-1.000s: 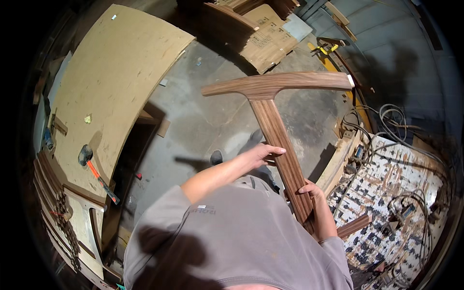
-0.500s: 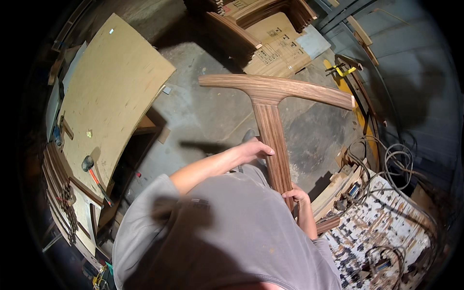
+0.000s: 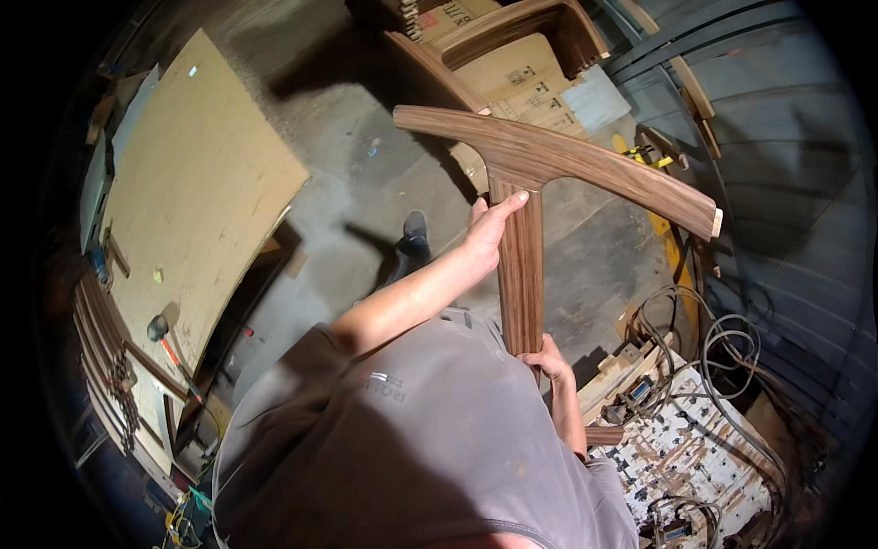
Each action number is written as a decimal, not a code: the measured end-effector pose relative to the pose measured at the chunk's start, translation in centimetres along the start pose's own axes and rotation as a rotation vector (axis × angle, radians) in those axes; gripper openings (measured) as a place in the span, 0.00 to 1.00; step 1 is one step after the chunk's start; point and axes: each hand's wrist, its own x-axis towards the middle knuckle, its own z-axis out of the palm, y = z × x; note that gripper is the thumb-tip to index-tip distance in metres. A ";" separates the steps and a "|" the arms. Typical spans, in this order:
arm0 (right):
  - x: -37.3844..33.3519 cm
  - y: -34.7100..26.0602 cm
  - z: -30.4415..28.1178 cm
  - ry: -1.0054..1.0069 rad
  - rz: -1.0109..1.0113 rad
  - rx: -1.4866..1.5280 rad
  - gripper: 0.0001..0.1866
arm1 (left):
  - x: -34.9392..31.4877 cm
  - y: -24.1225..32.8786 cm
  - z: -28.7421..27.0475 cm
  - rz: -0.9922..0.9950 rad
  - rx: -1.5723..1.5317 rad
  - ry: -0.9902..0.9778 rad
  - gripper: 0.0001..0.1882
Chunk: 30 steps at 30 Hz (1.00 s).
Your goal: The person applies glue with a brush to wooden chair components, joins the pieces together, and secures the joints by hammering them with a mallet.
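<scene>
A T-shaped brown wooden frame piece (image 3: 523, 265) with striped grain stands tilted in front of me, its curved crossbar at the far end. My left hand (image 3: 494, 227) grips the upright just below the crossbar, thumb on the front face and the other fingers partly hidden behind. Lower on the same upright, close to my shirt, my right hand (image 3: 549, 359) is closed round the right edge. My body hides the frame's near end. Beside my right forearm a short brown wooden bar (image 3: 604, 435) shows; whether it joins the frame I cannot tell.
At left, a plywood-topped table (image 3: 206, 174) carries a mallet (image 3: 166, 339) with an orange-and-black handle. Stacked curved brown frames (image 3: 526, 23) and cardboard (image 3: 521, 78) lie ahead. At right are coiled cables (image 3: 732, 334), a paint-flaked white board (image 3: 709, 439) and a wall with leaning wood strips (image 3: 692, 87).
My left hand has moved up the upright to near the crossbar. The frame has shifted right and tilted, its crossbar's right end lower. My view has turned slightly, and a shoe has come into sight.
</scene>
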 end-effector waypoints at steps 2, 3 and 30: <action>0.5 -0.9 -0.5 0.058 0.014 -0.099 0.24 | 0.9 1.8 1.5 -0.062 -0.061 0.003 0.25; 1.0 -1.2 -0.2 0.090 -0.050 -0.082 0.21 | 1.8 2.3 1.6 -0.084 -0.088 -0.021 0.23; 12.9 -18.2 -6.9 -0.047 -0.043 -0.250 0.22 | 21.9 7.6 -0.3 0.254 0.243 0.260 0.44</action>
